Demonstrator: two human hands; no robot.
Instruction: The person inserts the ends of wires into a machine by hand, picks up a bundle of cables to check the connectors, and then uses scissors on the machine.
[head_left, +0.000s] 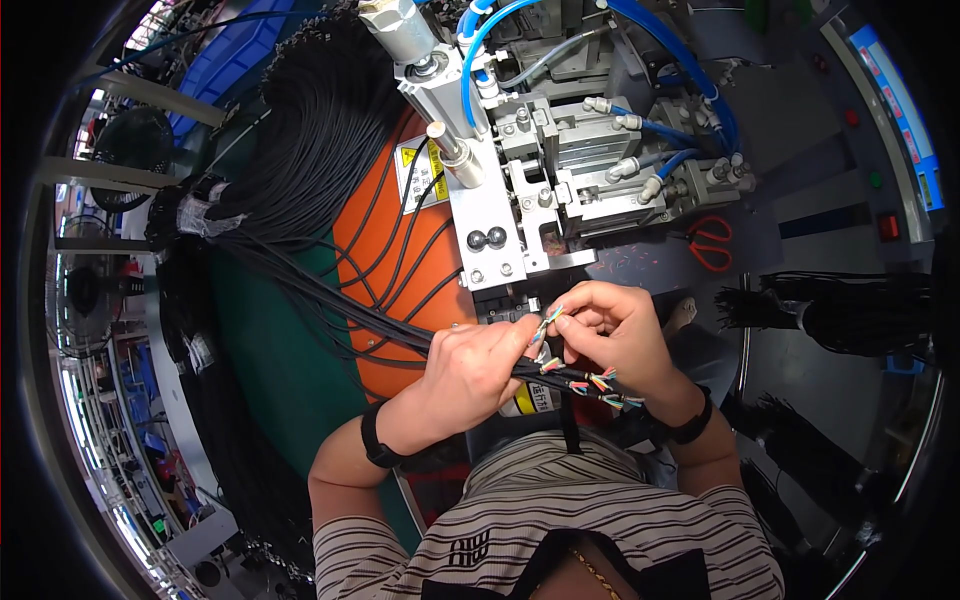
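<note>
Two hands are shown at work — the left hand (470,375) is clenched around a bundle of black cables (400,325), while one cable's stripped coloured wires (550,318) are pinched by the right hand (615,335). More coloured wire ends (598,383) fan out beneath. Beyond, an orange pad (385,250) is crossed by the smooth round cables; farthest — a metal machine (530,170) with blue hoses (690,85).
</note>
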